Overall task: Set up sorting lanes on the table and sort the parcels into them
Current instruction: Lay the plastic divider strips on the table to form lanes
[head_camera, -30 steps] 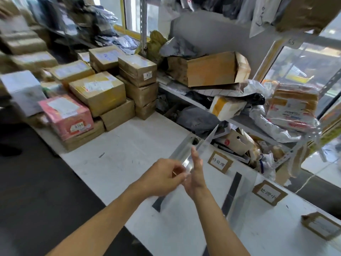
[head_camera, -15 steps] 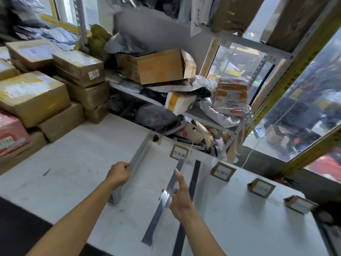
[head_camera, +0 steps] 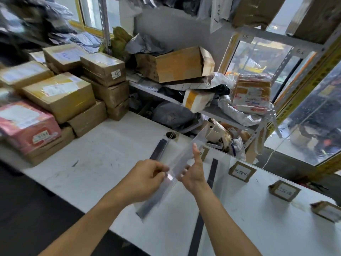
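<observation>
**Clear divider being steadied between both hands above the lane strips**

The left hand (head_camera: 147,177) is pinching the near end of a clear divider panel (head_camera: 181,160), fingers curled on its edge, while the right hand (head_camera: 193,173) is bracing the other face with straight fingers and raised thumb, probably to keep it upright over a dark strip (head_camera: 160,147) on the white table (head_camera: 103,159). A second dark strip (head_camera: 212,172) is lying just to the right, near the cardboard label stands (head_camera: 242,171) that are naming the lanes. The parcels (head_camera: 60,95) are waiting stacked at the table's far left, well apart, not yet sorted
</observation>
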